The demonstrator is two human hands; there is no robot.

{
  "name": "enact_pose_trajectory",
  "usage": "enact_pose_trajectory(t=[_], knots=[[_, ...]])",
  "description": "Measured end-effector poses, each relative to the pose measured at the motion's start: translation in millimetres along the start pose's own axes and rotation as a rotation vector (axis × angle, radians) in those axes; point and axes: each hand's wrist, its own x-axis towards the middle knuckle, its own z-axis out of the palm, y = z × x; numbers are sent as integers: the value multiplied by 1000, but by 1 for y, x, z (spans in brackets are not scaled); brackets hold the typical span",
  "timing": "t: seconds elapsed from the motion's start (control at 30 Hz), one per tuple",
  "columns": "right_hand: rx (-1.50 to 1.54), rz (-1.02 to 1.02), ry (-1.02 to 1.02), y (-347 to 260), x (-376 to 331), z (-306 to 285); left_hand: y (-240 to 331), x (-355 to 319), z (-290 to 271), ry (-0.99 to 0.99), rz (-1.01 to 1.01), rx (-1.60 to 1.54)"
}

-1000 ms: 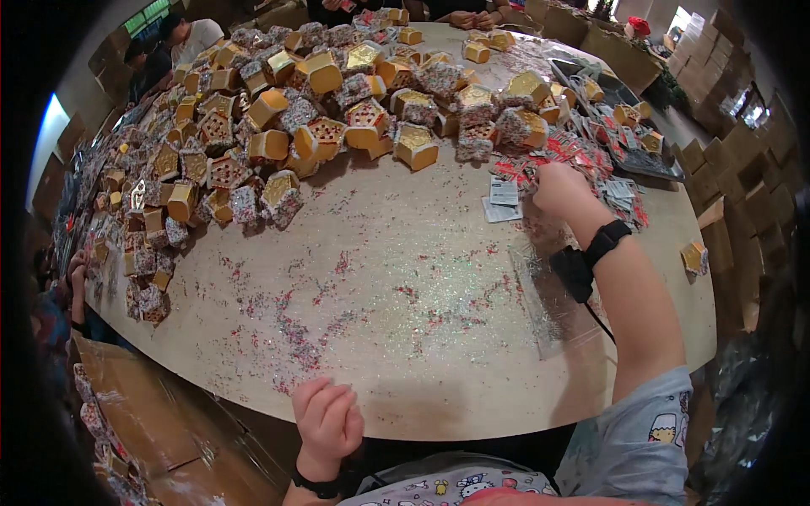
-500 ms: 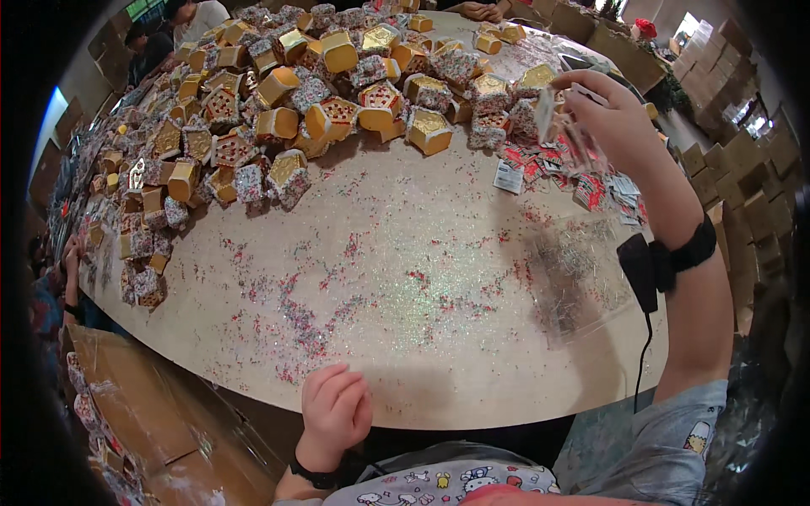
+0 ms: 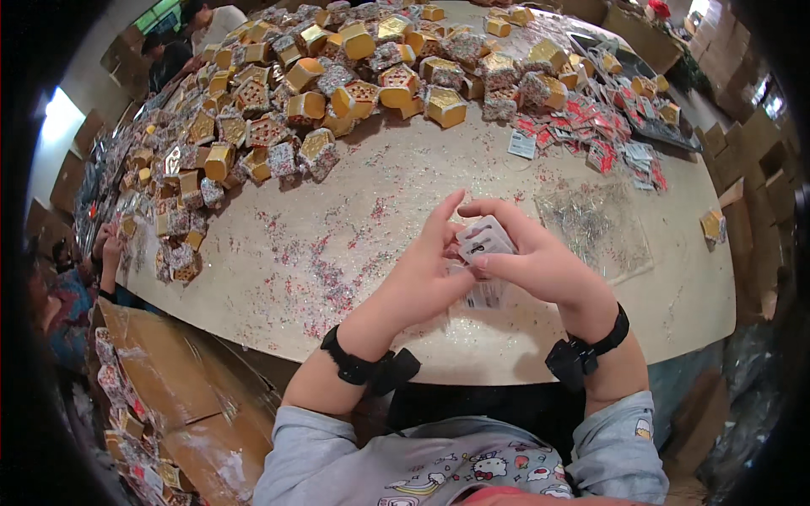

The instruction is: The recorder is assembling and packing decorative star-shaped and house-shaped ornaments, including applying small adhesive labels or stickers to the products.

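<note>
Both my hands meet over the near middle of the table, around a small stack of cards (image 3: pixel 487 237). These are white hang cards with a hook-shaped cutout. My right hand (image 3: pixel 544 260) grips the stack between thumb and curled fingers. From the other side my left hand (image 3: pixel 422 274) closes on the stack, its fingertips partly hidden behind it. A white printed part of the cards (image 3: pixel 485 294) shows below the hands. Farther right lies a heap of red and white cards (image 3: pixel 578 125), with one pale card (image 3: pixel 521 144) at its left edge.
Gold house-shaped ornaments (image 3: pixel 353 99) with glittery trim fill the far and left table (image 3: pixel 498 346). Loose beads (image 3: pixel 316 270) are scattered at centre left. Right of my hands lies a clear bag of thin wire-like pieces (image 3: pixel 591 223). Cardboard (image 3: pixel 169 371) stands lower left; another person's hand (image 3: pixel 110 244) is at left.
My right hand has come back from the card heap with cards in it. My left hand has risen from the table's near edge, and both now meet around the stack.
</note>
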Motion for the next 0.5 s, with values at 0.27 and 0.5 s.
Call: enact_pose_trajectory(t=[0.27, 0.5], knots=[[64, 56, 61, 38, -14, -16, -27, 1, -20, 9, -47, -190], [-304, -211, 276, 61, -16, 9, -30, -3, 0, 4, -109, 79]])
